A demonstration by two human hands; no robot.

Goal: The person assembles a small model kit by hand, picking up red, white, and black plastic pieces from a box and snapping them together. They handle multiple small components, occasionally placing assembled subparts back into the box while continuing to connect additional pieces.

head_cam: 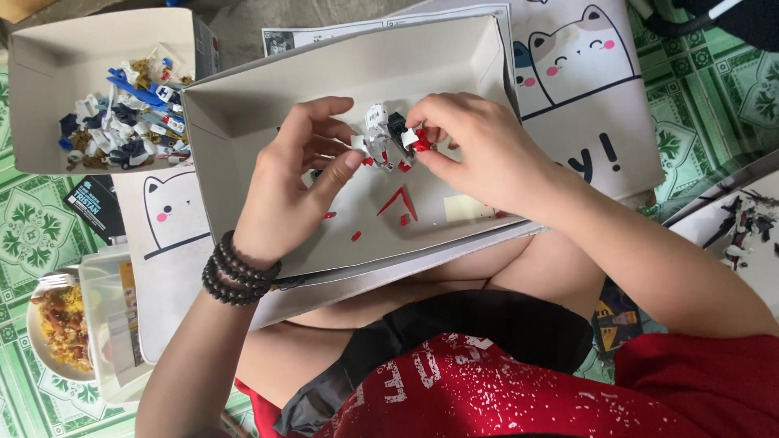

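My left hand (296,174) and my right hand (471,146) meet over a shallow white cardboard box lid (243,105) on my lap. Together they pinch a small white, black and red plastic model assembly (383,138). My left thumb and fingers grip its white left side. My right fingertips press a small red and white piece (415,140) against its right side. Loose red parts, among them a V-shaped red piece (399,200), lie on the lid's floor below my hands. Dark bead bracelets (235,272) circle my left wrist.
A second white box (49,49) at top left holds several blue, white and tan model parts (130,109). A bowl of food with a fork (58,324) and a clear plastic container (109,324) sit at left. A cat-print cloth (600,113) covers green patterned floor tiles.
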